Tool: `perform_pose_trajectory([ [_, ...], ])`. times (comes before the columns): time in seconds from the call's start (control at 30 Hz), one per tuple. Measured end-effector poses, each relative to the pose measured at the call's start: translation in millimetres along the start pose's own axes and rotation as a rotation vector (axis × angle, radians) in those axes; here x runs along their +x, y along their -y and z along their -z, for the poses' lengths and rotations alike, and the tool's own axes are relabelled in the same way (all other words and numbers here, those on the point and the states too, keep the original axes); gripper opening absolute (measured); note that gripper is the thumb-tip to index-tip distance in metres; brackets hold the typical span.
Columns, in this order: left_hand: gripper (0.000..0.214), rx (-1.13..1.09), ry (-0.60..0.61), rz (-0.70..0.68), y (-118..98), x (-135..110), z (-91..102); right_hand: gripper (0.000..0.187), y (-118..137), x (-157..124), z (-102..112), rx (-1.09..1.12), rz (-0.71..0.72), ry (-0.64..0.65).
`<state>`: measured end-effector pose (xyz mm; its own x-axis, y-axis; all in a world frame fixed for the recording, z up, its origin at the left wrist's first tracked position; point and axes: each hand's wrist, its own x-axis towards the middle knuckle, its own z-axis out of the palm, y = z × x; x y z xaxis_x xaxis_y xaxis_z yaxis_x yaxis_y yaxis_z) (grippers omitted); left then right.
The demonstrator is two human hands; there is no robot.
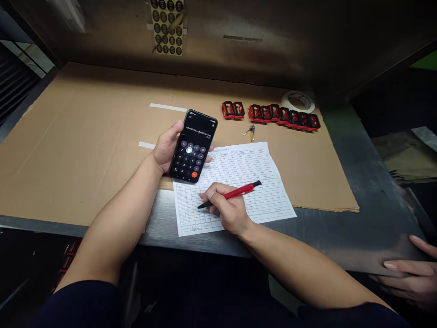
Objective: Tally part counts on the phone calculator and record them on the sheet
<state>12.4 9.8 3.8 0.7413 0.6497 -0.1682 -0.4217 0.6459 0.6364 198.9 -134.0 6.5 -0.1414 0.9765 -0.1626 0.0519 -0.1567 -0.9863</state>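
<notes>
My left hand (pixel 167 148) is closed around a black smartphone (pixel 193 148), which is tilted toward me above the sheet. A calculator with round keys fills its screen. In my right hand (pixel 228 207) is a red and black pen (pixel 239 190), its dark tip pointing down and left at the paper. Beneath both hands lies a printed form (pixel 262 182), a white sheet with a table grid and some handwriting near its lower left. The phone covers the sheet's upper left corner. Whether the pen tip touches the paper I cannot tell.
Several red and black plastic parts (pixel 285 116) stand in a row at the back, beside a tape roll (pixel 298 101). Small nippers (pixel 251 132) lie nearer. Cardboard (pixel 85 136) covers the metal bench. Another person's hand (pixel 414 273) rests at the right edge.
</notes>
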Motion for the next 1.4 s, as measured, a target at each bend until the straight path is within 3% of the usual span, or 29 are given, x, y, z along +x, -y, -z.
perform_pose_trajectory([
  [0.13,0.078,0.025,-0.013,0.025,1,3,4.5,0.031,-2,2,3,0.038,0.063,-0.025],
  [0.27,0.078,-0.002,-0.023,0.031,-1,3,5.1,0.03,-1,9,6,0.121,0.025,-0.071],
  [0.53,0.08,-0.014,0.0,0.017,-3,3,13.0,0.016,0,20,13,-0.155,0.032,-0.118],
  [0.63,0.079,-0.014,0.0,0.016,-4,3,13.5,0.022,-2,20,13,-0.194,0.039,-0.122],
  [0.83,0.081,-0.02,0.001,0.034,-4,4,14.1,0.033,2,10,15,-0.131,0.228,-0.058],
  [1.0,0.082,-0.021,0.006,0.028,-3,4,16.4,0.018,1,8,21,-0.207,0.355,-0.174],
  [1.07,0.082,-0.016,0.012,0.03,-3,4,18.0,0.046,1,8,23,-0.287,0.498,-0.192],
  [1.13,0.082,-0.014,0.018,0.032,-2,4,19.6,0.084,2,7,25,-0.37,0.655,-0.143],
  [1.2,0.082,-0.016,0.015,0.038,-2,4,20.4,0.11,3,6,26,-0.43,0.747,-0.095],
  [1.3,0.086,-0.013,-0.019,0.056,-1,5,19.6,0.128,3,5,26,-0.444,0.725,-0.05],
  [1.4,0.086,-0.018,-0.036,0.057,-1,5,18.6,0.125,1,6,24,-0.404,0.655,-0.079],
])
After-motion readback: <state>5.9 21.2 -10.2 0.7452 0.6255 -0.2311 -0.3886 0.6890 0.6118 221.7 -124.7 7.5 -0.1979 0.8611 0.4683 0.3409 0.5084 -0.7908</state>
